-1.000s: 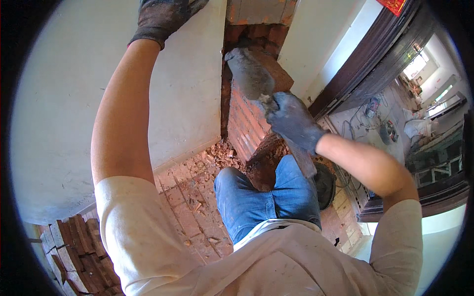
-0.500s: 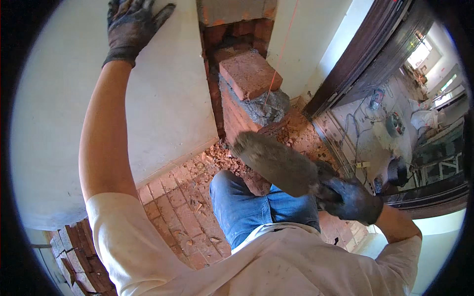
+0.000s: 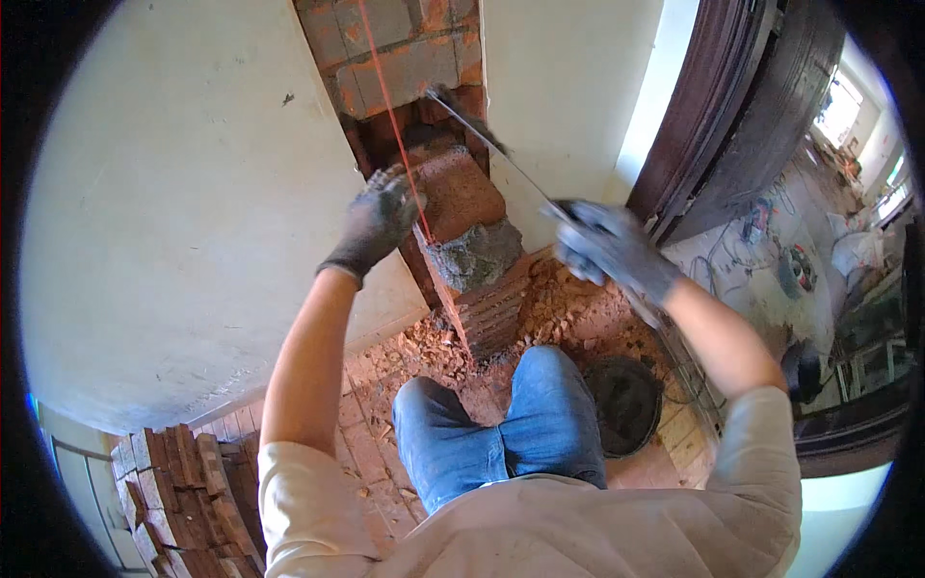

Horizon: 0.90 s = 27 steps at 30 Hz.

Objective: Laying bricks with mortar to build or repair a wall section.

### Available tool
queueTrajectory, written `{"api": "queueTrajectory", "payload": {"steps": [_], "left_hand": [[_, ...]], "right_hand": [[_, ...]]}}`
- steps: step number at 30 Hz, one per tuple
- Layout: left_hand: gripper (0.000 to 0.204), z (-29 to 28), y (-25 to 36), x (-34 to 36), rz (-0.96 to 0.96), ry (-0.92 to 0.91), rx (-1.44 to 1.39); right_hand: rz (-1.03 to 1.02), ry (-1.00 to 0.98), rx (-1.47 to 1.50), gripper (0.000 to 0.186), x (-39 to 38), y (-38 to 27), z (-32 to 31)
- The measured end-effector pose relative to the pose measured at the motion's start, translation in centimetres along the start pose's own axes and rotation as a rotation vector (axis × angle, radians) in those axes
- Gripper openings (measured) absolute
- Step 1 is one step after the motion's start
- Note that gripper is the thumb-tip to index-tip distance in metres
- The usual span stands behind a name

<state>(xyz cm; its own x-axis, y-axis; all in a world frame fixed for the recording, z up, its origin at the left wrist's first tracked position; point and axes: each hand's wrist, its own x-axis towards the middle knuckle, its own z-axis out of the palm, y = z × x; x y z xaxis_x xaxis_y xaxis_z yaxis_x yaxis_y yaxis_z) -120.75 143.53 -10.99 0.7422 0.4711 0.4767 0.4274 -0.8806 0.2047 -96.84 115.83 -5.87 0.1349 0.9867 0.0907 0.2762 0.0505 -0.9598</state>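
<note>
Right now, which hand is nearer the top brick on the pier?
Left. The left hand is close by the left side of the top brick, contact unclear; the right hand is farther off to its right, gripping the trowel.

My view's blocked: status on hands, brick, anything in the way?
Left hand beside brick, contact unclear. Right hand gripping trowel. Mortar exposed at brick's near end. Possible obstruction: red line by left fingers.

Two gloves (image 3: 381, 220), one trowel (image 3: 472, 121), one red string (image 3: 386, 93)
</note>
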Motion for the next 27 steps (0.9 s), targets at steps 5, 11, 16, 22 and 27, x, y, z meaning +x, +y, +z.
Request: {"api": "queueTrajectory", "payload": {"steps": [5, 11, 16, 22, 27], "left_hand": [[0.084, 4.5, 0.0, 1.6, -0.366, -0.089, 0.117], [0.088, 8.7, -0.3, 2.3, -0.303, 0.282, -0.783], [0.074, 9.9, 0.0, 2.5, -0.473, 0.229, -1.23], [0.066, 9.7, 0.2, 2.7, -0.595, 0.247, -1.282], [0.067, 9.7, 0.2, 2.9, -0.514, 0.27, -1.348]], "right_hand": [[0.118, -0.004, 0.095, 0.038, 10.3, 5.3, -0.9], [0.207, 0.059, -0.076, 0.024, 7.5, 6.2, -3.1], [-0.173, -0.058, -0.655, 0.026, 12.1, 2.4, -4.8], [-0.528, -0.099, -1.15, 0.025, 16.5, 0.3, -5.8], [-0.128, -0.141, -1.089, 0.028, 17.9, -0.7, -6.3]]}}
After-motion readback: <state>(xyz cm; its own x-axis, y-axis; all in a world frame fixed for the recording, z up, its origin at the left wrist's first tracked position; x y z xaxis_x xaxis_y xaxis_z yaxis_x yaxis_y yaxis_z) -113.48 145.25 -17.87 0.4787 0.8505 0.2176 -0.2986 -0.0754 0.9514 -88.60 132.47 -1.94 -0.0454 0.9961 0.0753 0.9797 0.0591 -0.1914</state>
